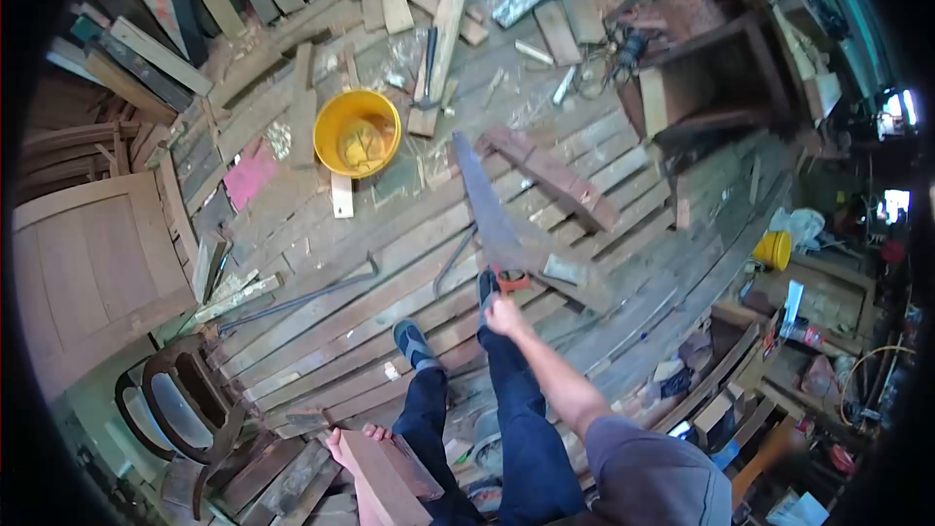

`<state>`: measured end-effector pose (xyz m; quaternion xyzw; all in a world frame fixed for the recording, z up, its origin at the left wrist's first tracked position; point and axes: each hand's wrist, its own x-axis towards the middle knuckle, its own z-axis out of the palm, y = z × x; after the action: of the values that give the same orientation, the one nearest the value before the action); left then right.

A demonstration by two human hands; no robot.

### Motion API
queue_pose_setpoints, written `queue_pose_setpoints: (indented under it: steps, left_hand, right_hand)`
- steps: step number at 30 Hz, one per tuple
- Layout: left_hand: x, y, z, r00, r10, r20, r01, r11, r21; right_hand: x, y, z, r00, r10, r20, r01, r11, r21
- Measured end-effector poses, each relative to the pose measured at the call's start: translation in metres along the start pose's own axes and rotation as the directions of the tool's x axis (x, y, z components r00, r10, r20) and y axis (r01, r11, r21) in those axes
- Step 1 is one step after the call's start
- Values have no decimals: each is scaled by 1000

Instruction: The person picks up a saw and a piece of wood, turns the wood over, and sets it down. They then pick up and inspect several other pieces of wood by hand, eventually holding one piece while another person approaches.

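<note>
Low in the view, my left hand [339, 448] is closed around a thick wooden block [380, 475] beside my left leg. Part of that hand is hidden by the wood. My right hand [503, 315] is closed in a fist at the handle end of a handsaw [484, 197]. Its red-orange handle shows just beyond my knuckles, and the long blade points away over the slatted floor. A reddish-brown beam [555, 180] lies to the right of the blade. Close to the blade's left side is a bent dark metal bar [454, 261].
Ahead stands a yellow bucket [357, 133] with scraps inside. A hammer [429, 68] rests on a board. Another long metal bar [302, 300] lies at left. A wooden panel [102, 268], a chair [180, 399] and a dark wooden frame [726, 78] stand around the plank floor [331, 351].
</note>
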<state>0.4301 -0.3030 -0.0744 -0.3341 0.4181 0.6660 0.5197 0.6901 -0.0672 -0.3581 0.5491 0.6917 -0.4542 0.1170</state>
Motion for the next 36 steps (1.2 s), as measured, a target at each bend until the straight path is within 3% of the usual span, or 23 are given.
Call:
queue_pose_setpoints:
  steps: [3,5,6,7,8,11,12,13,14,15,16,17,18,19,20,21,23,25,27,31,33,35,36]
  left_hand:
    - [-12,-9,27,1000,8,5,-8,998,64]
    - [-18,-16,31,999,51,-20,-48,993,109]
    - [-25,-23,52,985,114,-128,-95,985,146]
    - [-33,-27,72,954,180,-238,-138,973,183]
    - [-33,-30,81,908,259,-330,-204,960,193]
    - [-85,-28,141,953,254,-167,-201,939,280]
    - [-111,-29,174,906,360,-222,-279,904,326]
    - [-84,-30,145,909,337,-244,-262,920,292]
    - [-96,-28,160,906,383,-182,-328,905,271]
    - [-87,-30,154,849,427,-313,-324,886,331]
    - [-130,-21,189,873,402,-275,-309,894,324]
    - [-114,-23,175,938,299,-176,-263,943,205]
    - [-98,-25,164,936,295,-193,-254,944,212]
    - [-93,-27,157,971,173,-166,-152,979,133]
    - [-73,-30,147,958,151,-244,-109,978,176]
    - [-129,-18,176,936,139,-322,-63,970,236]
    - [-142,-13,171,954,138,-266,-86,976,199]
    - [-160,-5,165,958,161,-237,-119,976,184]
    - [-188,13,167,975,157,-156,-126,974,188]
    - [-152,30,118,943,309,-120,-231,872,432]
    - [-126,33,91,910,406,-80,-343,849,403]
    - [-110,53,59,929,365,61,-368,894,255]
    - [-136,56,68,911,410,51,-404,860,310]
  right_hand:
    - [-59,-43,-19,986,-163,23,161,984,78]
    - [-116,-107,-74,948,-240,209,228,971,78]
    - [-140,-132,-95,922,-253,294,224,966,127]
    - [-155,-145,-100,890,-272,366,171,943,285]
    - [-178,-176,-128,826,-217,521,-64,881,468]
    - [-226,-226,-199,643,-358,677,-348,650,675]
    - [-235,-234,-212,647,-368,667,-324,660,678]
    - [-252,-248,-236,654,-413,633,-307,620,722]
    - [-273,-269,-263,723,-344,598,-308,615,726]
    - [-278,-273,-275,755,-356,551,-203,672,712]
    - [-279,-271,-281,735,-317,600,-289,654,699]
    - [-275,-272,-287,676,-571,466,90,692,716]
    - [-277,-277,-293,692,-563,452,105,698,709]
    - [-283,-284,-293,746,-541,388,156,708,688]
    - [-302,-311,-304,734,-554,392,264,765,587]
    - [-319,-339,-316,720,-587,370,386,782,489]
    - [-307,-347,-304,713,-652,258,497,730,470]
    - [-303,-361,-303,682,-656,324,474,733,488]
    - [-303,-377,-297,710,-658,249,496,719,486]
    - [-299,-394,-272,711,-664,229,542,726,423]
    - [-327,-419,-276,744,-620,249,550,780,299]
    - [-313,-409,-253,759,-630,165,603,775,186]
    - [-320,-410,-250,777,-608,162,595,794,127]
